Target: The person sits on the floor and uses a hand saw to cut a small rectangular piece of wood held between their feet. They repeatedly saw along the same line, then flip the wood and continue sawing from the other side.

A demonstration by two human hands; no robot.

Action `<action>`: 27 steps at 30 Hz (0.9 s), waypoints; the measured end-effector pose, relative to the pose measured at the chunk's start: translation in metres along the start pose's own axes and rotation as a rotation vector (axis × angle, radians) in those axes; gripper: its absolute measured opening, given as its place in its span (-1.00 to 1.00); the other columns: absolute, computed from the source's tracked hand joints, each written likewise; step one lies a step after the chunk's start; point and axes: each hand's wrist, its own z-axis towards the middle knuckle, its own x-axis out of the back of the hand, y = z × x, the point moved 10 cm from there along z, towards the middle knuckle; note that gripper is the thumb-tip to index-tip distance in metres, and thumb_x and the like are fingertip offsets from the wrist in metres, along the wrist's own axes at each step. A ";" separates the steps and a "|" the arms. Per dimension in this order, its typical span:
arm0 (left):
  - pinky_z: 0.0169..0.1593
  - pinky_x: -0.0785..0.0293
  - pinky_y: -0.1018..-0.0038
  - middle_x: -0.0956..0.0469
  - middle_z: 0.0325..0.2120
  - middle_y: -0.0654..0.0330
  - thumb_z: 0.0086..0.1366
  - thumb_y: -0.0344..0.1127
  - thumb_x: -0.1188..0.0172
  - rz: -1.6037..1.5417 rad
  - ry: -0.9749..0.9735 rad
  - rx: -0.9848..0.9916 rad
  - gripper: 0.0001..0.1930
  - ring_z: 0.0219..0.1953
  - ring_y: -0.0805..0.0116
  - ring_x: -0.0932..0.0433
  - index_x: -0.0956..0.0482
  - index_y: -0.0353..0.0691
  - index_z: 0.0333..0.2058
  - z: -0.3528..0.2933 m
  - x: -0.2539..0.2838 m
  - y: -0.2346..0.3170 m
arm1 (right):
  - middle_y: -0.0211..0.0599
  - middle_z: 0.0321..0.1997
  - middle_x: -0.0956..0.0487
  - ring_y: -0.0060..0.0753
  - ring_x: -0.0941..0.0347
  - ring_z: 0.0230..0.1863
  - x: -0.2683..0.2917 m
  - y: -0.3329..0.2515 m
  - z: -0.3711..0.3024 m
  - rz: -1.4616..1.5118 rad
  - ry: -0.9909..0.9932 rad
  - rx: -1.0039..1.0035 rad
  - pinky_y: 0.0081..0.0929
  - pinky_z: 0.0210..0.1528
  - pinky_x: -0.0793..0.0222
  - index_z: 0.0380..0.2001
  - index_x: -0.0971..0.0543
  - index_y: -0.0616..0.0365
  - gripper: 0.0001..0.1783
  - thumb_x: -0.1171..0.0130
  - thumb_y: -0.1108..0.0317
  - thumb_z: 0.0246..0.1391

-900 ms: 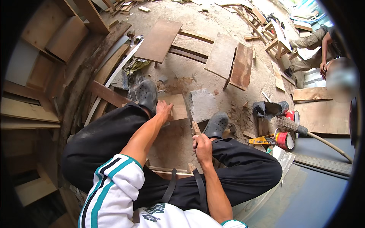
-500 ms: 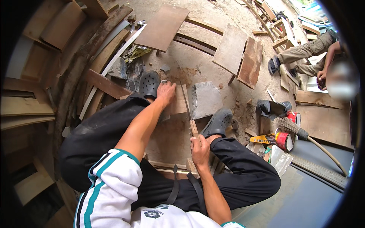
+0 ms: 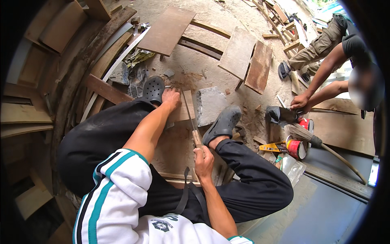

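My right hand (image 3: 204, 162) is closed around the wooden handle of a handsaw (image 3: 197, 138). The saw's narrow blade points away from me and lies along the right part of a light wooden board (image 3: 183, 109). My left hand (image 3: 171, 98) presses on that board's left side, beside my left clog (image 3: 153, 89), with its fingers bent over it; the fingertips are partly hidden. A rough grey concrete block (image 3: 211, 106) sits just right of the board, and my right clog (image 3: 223, 126) is nearer to me.
At right, another person's hands (image 3: 301, 102) reach to a black plastic bag (image 3: 280, 115). Near it lie a broom (image 3: 315, 140), a red can (image 3: 296, 149) and a yellow-handled saw (image 3: 271, 147). Planks (image 3: 166, 30) rest ahead; boards (image 3: 107, 92) are heaped at left.
My right hand has drawn the saw slightly back toward me, while my left hand stays on the board. The other person has leaned in, hands now at the black bag.
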 end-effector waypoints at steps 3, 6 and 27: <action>0.18 -0.35 0.22 -0.59 -0.05 0.09 0.20 -0.03 -0.27 -0.013 0.074 -0.012 -0.57 0.09 0.12 -0.55 -0.66 -0.09 -0.01 -0.005 0.012 -0.006 | -0.32 -0.70 -0.42 -0.48 -0.34 -0.62 -0.002 0.004 0.001 -0.006 0.006 0.044 -0.40 -0.50 -0.24 -0.45 -0.55 0.26 -0.68 -0.06 0.21 0.20; 0.20 -0.34 0.23 -0.61 -0.04 0.08 0.20 -0.02 -0.25 -0.021 0.001 -0.018 -0.59 0.08 0.11 -0.57 -0.67 -0.05 -0.02 -0.004 0.015 -0.002 | -0.32 -0.70 -0.41 -0.48 -0.35 -0.62 -0.007 0.014 0.006 0.000 -0.045 -0.004 -0.41 -0.50 -0.24 -0.45 -0.54 0.26 -0.68 -0.06 0.20 0.20; 0.49 0.18 -0.08 -0.25 0.38 -0.09 -0.31 0.58 -0.40 0.402 -0.348 -0.256 0.41 0.48 -0.04 -0.09 -0.15 -0.33 0.38 0.007 -0.019 0.012 | -0.06 -0.63 -0.46 -0.15 -0.43 -0.57 -0.010 0.012 0.018 -0.131 -0.014 -0.041 -0.19 -0.40 -0.30 -0.47 -0.52 0.28 -0.67 -0.03 0.22 0.25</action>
